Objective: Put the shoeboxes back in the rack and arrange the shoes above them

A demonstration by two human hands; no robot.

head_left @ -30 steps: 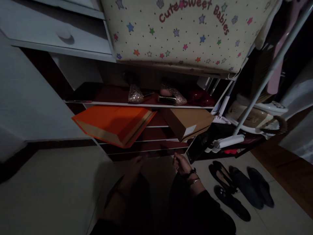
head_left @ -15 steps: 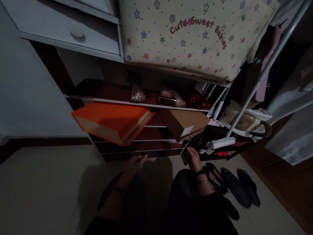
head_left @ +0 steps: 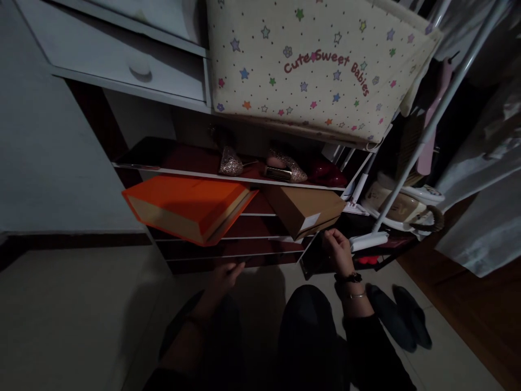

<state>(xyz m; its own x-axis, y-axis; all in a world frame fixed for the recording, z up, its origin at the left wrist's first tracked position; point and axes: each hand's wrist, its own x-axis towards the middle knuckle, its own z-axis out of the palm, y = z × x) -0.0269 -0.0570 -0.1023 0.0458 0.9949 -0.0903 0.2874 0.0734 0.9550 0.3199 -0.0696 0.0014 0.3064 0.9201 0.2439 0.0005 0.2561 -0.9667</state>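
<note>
Dim shelves [head_left: 187, 159]; brown box [head_left: 303, 206] above right hand [head_left: 339, 252]; left hand [head_left: 225, 277] lower; both loosely curled, grasp unclear.

One camera sits on the wearer's head, looking forward and steeply down past the knees [head_left: 307, 326]. It faces the shoe rack [head_left: 244, 247] from close by, with the left grip [head_left: 228, 274] and right grip [head_left: 338, 250] on the near side. Its wide view takes in floor [head_left: 81, 304] at left, a printed bag [head_left: 321, 81] high at the far side and a pole [head_left: 437, 119] at right

1 box [head_left: 183, 198] is orange, the other box [head_left: 311, 202] brown.
</note>
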